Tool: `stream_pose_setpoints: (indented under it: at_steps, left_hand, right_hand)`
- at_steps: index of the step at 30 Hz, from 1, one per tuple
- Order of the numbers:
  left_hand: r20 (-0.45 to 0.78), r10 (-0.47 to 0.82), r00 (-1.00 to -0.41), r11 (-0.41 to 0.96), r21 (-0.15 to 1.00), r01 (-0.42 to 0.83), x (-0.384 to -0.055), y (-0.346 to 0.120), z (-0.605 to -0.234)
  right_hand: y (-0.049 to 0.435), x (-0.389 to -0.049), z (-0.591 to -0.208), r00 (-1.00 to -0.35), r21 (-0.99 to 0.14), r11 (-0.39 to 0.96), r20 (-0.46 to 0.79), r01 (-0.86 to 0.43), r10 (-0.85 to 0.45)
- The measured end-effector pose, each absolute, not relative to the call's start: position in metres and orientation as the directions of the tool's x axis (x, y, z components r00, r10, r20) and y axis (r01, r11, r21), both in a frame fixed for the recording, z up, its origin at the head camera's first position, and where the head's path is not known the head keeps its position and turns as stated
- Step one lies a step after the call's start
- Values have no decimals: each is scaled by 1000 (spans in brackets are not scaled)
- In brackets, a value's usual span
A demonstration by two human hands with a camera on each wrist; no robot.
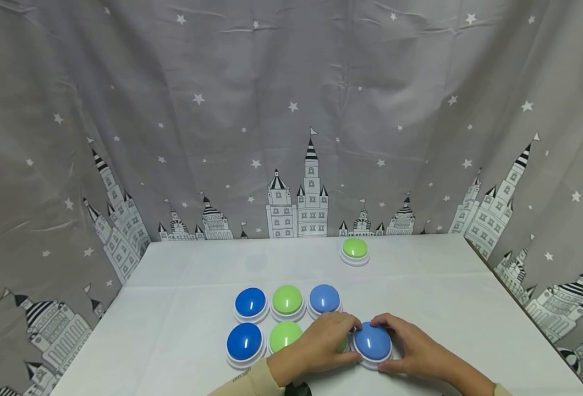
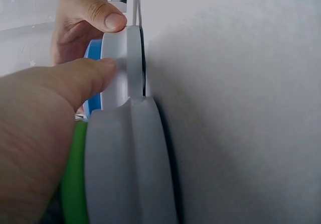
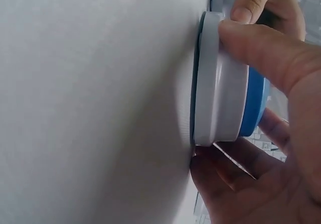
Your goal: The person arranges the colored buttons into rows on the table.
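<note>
A blue dome push button (image 1: 373,341) on a round white base sits on the white table at the right end of the front row. My left hand (image 1: 327,342) holds its left side, thumb (image 2: 98,76) against the white base. From the right, my right hand (image 1: 417,351) grips the same base between thumb (image 3: 251,40) and curled fingers (image 3: 220,171). Beneath my left hand lies a green push button (image 2: 113,163), mostly covered in the head view. It stands against the blue one's base. A lighter blue button (image 1: 324,298) is just behind my left fingers.
To the left stand blue buttons (image 1: 250,302) (image 1: 244,341) and green buttons (image 1: 287,300) (image 1: 285,336) in two rows. Another green button (image 1: 355,248) is apart at the table's back edge. A grey curtain (image 1: 291,71) printed with castles surrounds the white table (image 1: 172,319).
</note>
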State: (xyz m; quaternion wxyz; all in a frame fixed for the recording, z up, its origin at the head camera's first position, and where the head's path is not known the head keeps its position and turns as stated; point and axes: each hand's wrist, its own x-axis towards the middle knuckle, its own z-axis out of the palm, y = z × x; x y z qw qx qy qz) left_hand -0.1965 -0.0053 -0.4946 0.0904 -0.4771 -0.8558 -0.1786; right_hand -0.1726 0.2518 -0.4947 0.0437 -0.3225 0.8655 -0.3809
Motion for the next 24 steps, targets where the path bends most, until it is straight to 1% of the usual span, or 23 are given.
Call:
stream_pose_setpoints:
  at_steps: [3, 7, 10, 13, 17, 20, 24]
  left_hand:
    - [323, 785, -529, 484, 213, 848, -196, -6, -494]
    - [300, 784, -544, 498, 220, 839, -195, -7, -493]
    - [268, 782, -563, 511, 242, 825, -197, -8, -493]
    - [232, 775, -588, 523, 286, 803, -200, -9, -489]
    - [196, 768, -610, 529, 341, 777, -209, -10, -477]
    - [192, 756, -626, 541, 355, 762, -217, -11, -468]
    - [204, 713, -670, 583, 357, 730, -226, -13, -462]
  right_hand:
    - [254, -176, -492, -773, -696, 490, 149, -525, -617]
    - [260, -188, -487, -777, -747, 492, 52, -447, -628]
    - [265, -204, -485, -793, -781, 491, 10, -387, -609]
    - [269, -222, -485, -813, -785, 492, 26, -377, -582]
    - [274, -248, -484, -850, -753, 532, 67, -386, -522]
    - [275, -269, -484, -879, -728, 570, 94, -380, -467]
    - [272, -297, -488, -906, -714, 600, 118, -361, -405]
